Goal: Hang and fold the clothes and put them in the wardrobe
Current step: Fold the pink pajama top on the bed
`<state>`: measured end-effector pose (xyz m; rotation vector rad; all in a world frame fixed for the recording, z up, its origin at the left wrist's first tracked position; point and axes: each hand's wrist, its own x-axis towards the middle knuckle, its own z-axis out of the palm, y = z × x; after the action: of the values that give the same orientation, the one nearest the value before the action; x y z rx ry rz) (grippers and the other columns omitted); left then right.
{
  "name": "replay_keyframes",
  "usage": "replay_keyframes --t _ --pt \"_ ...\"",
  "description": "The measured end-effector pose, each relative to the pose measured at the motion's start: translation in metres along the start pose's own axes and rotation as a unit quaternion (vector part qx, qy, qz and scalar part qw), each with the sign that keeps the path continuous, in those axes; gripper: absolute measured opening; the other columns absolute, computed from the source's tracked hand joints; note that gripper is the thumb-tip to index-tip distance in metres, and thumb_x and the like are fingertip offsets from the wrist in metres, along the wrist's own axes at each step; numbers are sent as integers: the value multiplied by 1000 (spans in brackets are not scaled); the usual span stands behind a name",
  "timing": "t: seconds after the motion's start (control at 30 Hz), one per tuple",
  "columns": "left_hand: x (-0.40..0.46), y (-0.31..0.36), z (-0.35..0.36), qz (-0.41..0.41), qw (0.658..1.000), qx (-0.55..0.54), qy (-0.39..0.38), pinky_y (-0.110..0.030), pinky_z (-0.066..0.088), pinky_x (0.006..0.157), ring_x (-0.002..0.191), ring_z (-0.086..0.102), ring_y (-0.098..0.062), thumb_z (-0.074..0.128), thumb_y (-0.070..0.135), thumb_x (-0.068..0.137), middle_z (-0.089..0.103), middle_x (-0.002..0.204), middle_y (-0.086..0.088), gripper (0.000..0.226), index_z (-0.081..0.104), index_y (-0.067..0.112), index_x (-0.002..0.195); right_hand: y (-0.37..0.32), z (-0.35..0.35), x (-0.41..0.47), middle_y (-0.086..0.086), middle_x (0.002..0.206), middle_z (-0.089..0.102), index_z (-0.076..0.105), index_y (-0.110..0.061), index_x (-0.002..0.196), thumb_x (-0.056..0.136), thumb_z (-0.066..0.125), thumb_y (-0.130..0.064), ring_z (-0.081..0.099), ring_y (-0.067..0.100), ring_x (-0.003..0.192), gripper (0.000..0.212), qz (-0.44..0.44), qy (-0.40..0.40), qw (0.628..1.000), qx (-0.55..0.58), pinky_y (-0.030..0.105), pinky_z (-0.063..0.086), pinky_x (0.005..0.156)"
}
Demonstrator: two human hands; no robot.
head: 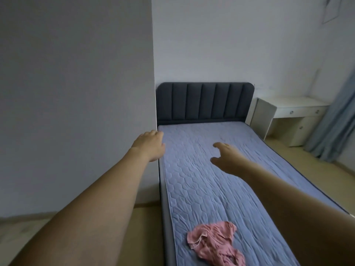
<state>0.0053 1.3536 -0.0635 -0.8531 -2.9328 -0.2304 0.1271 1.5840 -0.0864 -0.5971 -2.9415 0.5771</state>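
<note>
Both arms out fwd over the bed, nothing held. Left hand (pixel 150 145) sits at the mattress's left edge, up twd the headboard end, right by the tall plain grey-white panel (pixel 76 93); fingers curled loosely under, no grip on anything, can't tell if it touches the panel. Right hand (pixel 225 157) hovers over the mattress middle, thumb and fingers apart and relaxed, palm down, no cloth in it.

Task item: crumpled pink fabric garment (pixel 216 244), bunched in a heap at the foot end of the quilted blue-lilac mattress cover (pixel 221 181), roughly mid-width, a bit nearer the left edge. Well behind both hands, close to the person's body. Probably dumped there as a staging spot, not yet spread or folded. Hands reach past it, so prob. not going for it right now; could be balance or a gesture, unclear.

Room: rest of the mattress is bare from garment up to the dark blue padded ribbed headboard (pixel 204 101), so plenty of flat surface for folding. Left edge tight vs the panel, narrow floor strip only. Right edge opens to floor, white desk w/ drawers (pixel 288 112) and pale blue curtain (pixel 334 121) beyond the far right corner. No hanger seen; wardrobe not identifiable for sure.
</note>
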Motion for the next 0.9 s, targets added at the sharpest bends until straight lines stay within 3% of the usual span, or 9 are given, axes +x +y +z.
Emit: replay_keyframes --t 0.17,0.33,0.47,0.53,0.63,0.73,0.8,0.9 --pt "36 72 118 -36 995 -25 -85 -40 42 101 125 47 -31 40 27 99 46 143 -10 41 45 12 136 125 44 53 9 152 34 30 -17 148 92 58 -30 43 29 132 64 18 -92 996 5 38 39 103" --pt "49 108 260 -160 972 -119 -127 -36 43 98 120 52 -31 48 25 96 55 131 -13 33 57 9 123 229 127 117 12 150 37 33 -12 147 92 55 -25 44 29 131 60 4 -187 982 -18 35 38 103" --pt "23 124 383 -287 908 -234 -197 -28 43 72 99 63 -30 49 18 93 67 107 -15 14 61 10 95 278 228 134 12 149 39 35 -13 147 93 52 -22 43 28 132 57 -27 -291 956 -39 32 36 104" --pt "11 126 455 -335 876 -271 -215 -31 47 72 96 65 -32 50 14 91 69 99 -17 13 60 12 83 298 291 142 11 148 40 36 -14 146 93 51 -21 43 28 132 56 -46 -320 945 -52 33 35 106" --pt "-6 129 574 -398 836 -316 -206 -36 48 72 99 65 -37 52 11 91 69 100 -25 18 66 1 88 327 398 154 9 144 43 42 -15 141 91 51 -19 45 27 130 51 -82 -356 929 -59 34 37 106" --pt "-34 141 676 -423 801 -346 -242 -36 48 80 103 65 -32 53 12 91 70 104 -20 22 70 0 99 352 491 154 12 144 44 42 -14 141 91 53 -22 43 28 131 52 -127 -380 914 -71 34 35 107" --pt "-53 151 745 -465 759 -397 -223 -37 49 78 94 66 -29 56 12 88 70 94 -17 17 70 1 89 369 560 154 11 149 38 36 -16 146 92 53 -30 36 29 137 58 -158 -382 907 -77 38 31 112" --pt "-51 150 814 -535 680 -488 -111 -40 46 68 72 59 -27 66 30 83 63 74 -16 29 63 1 78 380 629 178 10 151 36 33 -18 147 91 54 -36 34 30 138 63 -190 -334 921 -69 41 29 113"
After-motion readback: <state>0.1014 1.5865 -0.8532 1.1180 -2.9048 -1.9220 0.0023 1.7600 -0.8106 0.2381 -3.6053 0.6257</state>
